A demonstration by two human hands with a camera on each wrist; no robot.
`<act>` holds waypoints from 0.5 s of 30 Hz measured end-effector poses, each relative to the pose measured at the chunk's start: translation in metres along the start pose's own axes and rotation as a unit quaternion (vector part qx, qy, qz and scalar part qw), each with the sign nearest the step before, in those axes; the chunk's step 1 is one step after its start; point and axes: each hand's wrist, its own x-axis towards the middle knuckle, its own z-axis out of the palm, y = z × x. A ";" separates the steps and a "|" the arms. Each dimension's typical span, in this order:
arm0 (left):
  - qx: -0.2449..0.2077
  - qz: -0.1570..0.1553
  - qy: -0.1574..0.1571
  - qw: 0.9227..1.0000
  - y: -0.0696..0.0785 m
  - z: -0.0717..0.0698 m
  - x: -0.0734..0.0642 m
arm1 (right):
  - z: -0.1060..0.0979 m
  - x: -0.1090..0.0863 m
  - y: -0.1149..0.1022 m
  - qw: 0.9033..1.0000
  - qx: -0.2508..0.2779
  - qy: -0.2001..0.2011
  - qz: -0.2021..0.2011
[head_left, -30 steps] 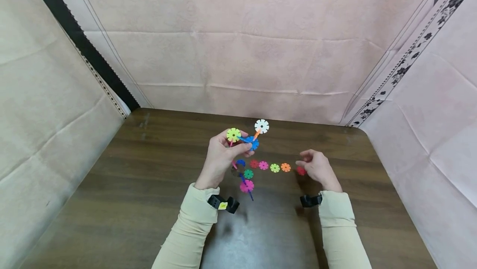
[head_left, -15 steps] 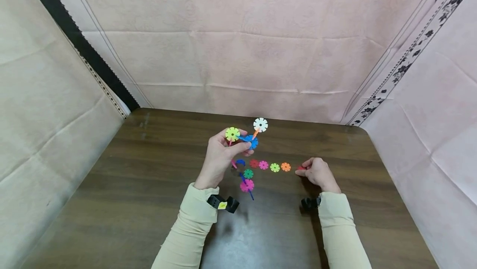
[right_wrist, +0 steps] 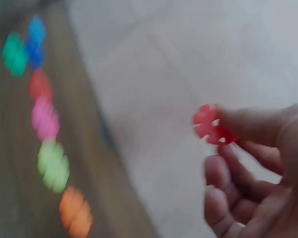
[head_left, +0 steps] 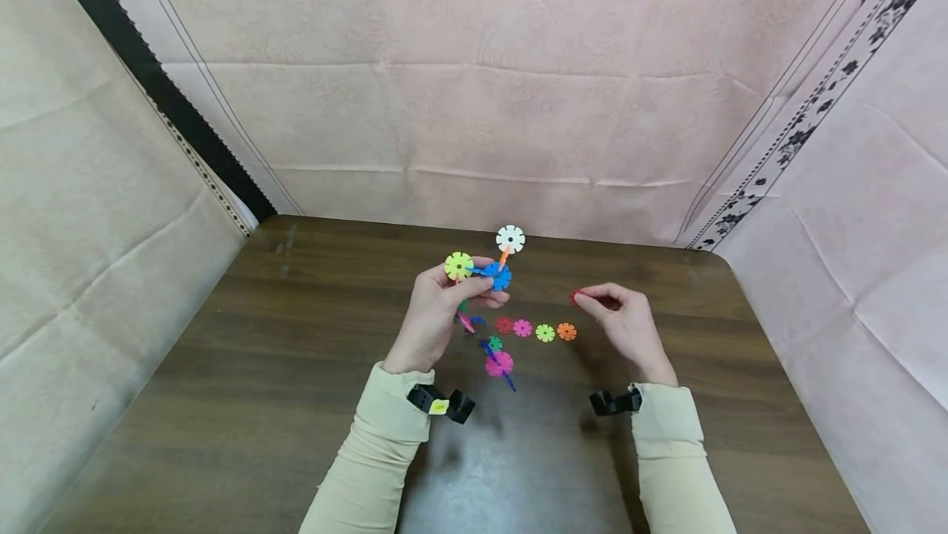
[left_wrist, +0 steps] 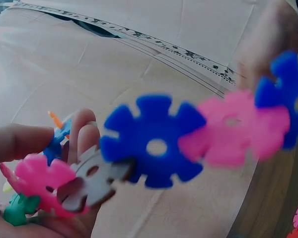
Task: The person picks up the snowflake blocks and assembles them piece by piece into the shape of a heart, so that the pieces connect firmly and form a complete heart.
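My left hand grips a branching chain of slotted plastic snowflake discs between thumb and fingers. A yellow-green disc, a blue disc and a white disc stick out at its top. Its lower length dangles towards me, with a pink disc near the end. In the left wrist view, a grey disc and a large blue disc interlock along it. My right hand pinches a single red disc, raised above the table; the thumb partly covers it.
A row of loose discs lies on the wooden table between the hands: red, pink, yellow-green and orange. A green disc lies by the row's left end. Pale cloth hangs behind the table.
My right hand has picked the red disc off the table at the row's right end and lifted it up and leftward. The left hand's chain has shifted and tilted slightly.
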 end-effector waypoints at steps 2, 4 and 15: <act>-0.001 -0.002 -0.006 1.000 0.001 0.000 0.000 | 0.002 -0.003 -0.020 0.998 0.041 0.022 -0.034; 0.001 -0.006 -0.013 1.000 0.001 0.001 0.000 | 0.003 -0.007 -0.044 0.994 0.075 0.038 -0.068; -0.034 -0.045 -0.038 0.998 0.003 0.002 -0.002 | 0.014 -0.028 -0.117 0.979 0.128 0.048 -0.149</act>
